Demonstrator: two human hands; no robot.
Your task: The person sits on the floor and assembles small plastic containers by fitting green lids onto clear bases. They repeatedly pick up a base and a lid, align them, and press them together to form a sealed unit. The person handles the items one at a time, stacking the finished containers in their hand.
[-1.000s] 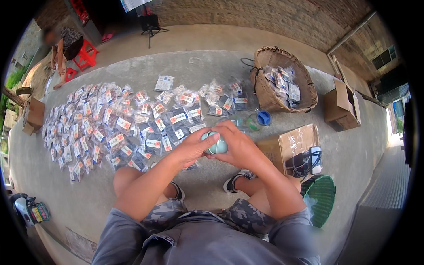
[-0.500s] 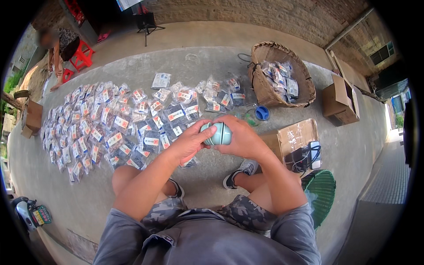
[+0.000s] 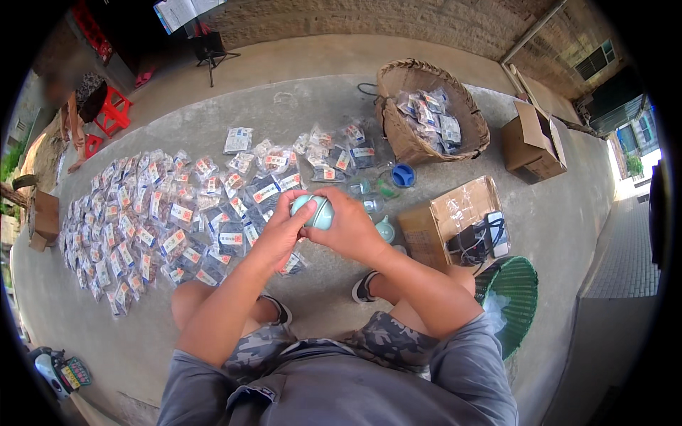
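Between both my hands sits a pale teal, rounded vessel [image 3: 321, 214], cup-like, with a dark line round its side. My left hand [image 3: 284, 231] grips its left side, thumb across the front. From the right, the fingers of my right hand [image 3: 346, 226] wrap over it and hide much of its surface. Several clear plastic packets [image 3: 172, 241] with printed labels cover the ground beyond and to the left of my hands. Near my right hand, a smaller pale teal piece [image 3: 384, 229] stands on the concrete beside clear glass-like vessels [image 3: 371, 204].
A woven basket [image 3: 399, 142] holds more packets. Right of my hands are a blue-lidded jar [image 3: 403, 175], a cardboard box [image 3: 419, 226] with a phone and cables, and a green basket [image 3: 526, 312]. Another box [image 3: 533, 142] stands farther right. A person sits far left near red stools [image 3: 112, 112].
My hands have moved left with the teal vessel, which is now tilted differently. The camera view has shifted too, and the small teal piece and clear vessels beside the box now show.
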